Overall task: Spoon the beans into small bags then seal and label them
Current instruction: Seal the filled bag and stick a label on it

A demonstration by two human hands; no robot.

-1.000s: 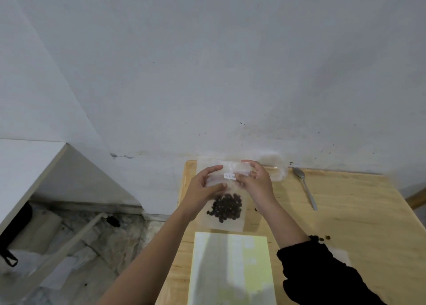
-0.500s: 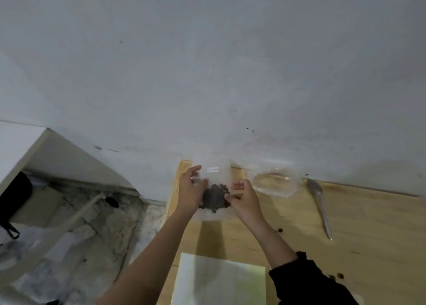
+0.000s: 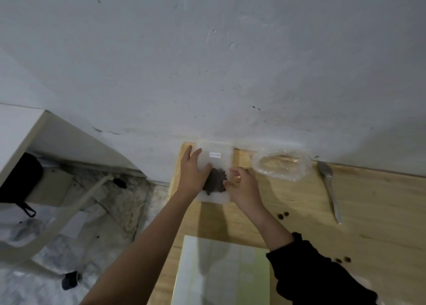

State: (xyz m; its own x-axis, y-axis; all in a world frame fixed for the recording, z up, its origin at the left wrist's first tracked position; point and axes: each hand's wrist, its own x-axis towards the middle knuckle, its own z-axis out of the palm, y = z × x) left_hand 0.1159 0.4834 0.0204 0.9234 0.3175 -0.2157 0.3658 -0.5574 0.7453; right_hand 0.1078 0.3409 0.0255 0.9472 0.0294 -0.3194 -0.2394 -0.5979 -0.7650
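bag [image 3: 217,166] flat at table's [image 3: 299,212] far-left corner | your left hand [image 3: 192,173] presses it, fingers straight | your right hand [image 3: 245,187] curled at its edge, grip unclear | risk: sideways nudge drops it off

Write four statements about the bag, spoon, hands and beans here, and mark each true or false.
1. The small bag lies on the table and bears a white label. True.
2. The right hand holds the spoon. False: the spoon lies alone on the table, off to the right.
3. The left hand rests on the small bag with straight fingers. True.
4. Every bean is inside the bag. False: loose beans lie on the table.
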